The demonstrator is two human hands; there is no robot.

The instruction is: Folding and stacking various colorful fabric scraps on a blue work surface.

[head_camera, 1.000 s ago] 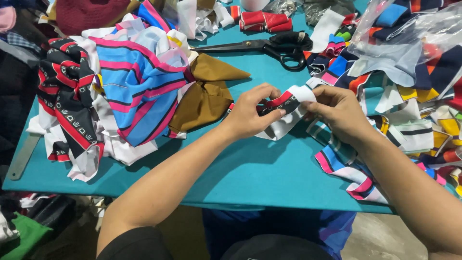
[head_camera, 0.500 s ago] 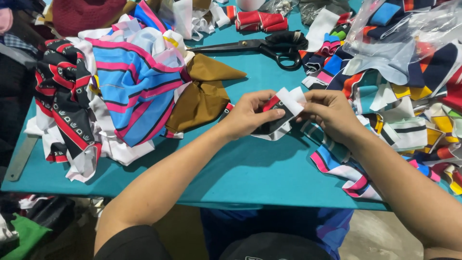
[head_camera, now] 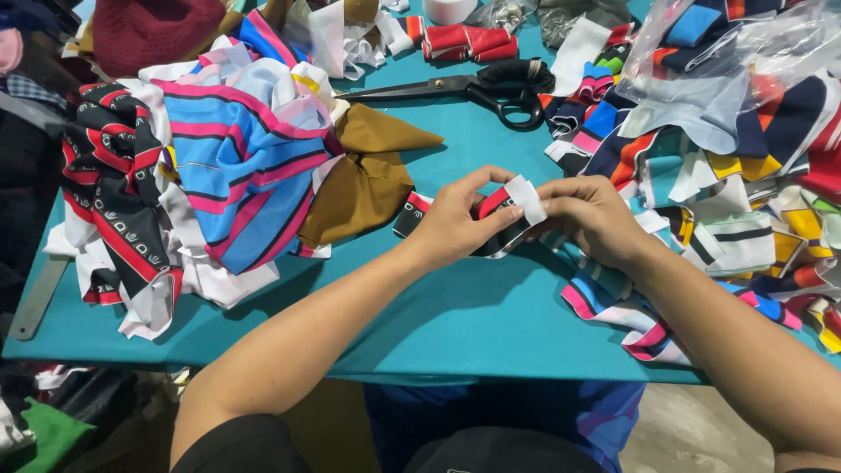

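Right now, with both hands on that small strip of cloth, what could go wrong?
1. The left hand and right hand pinch the striped strip only at its edges, so it may slip loose.
2. The scissors lie close behind the hands, blades toward the brown cloth; a reach back could catch them.
3. The scrap pile crowds the right hand, so the strip could get mixed in.

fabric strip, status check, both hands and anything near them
Left hand and right hand both pinching the fabric strip, white end up. Strip held just above the teal table. Scissors lie behind; brown cloth to the left, apart.
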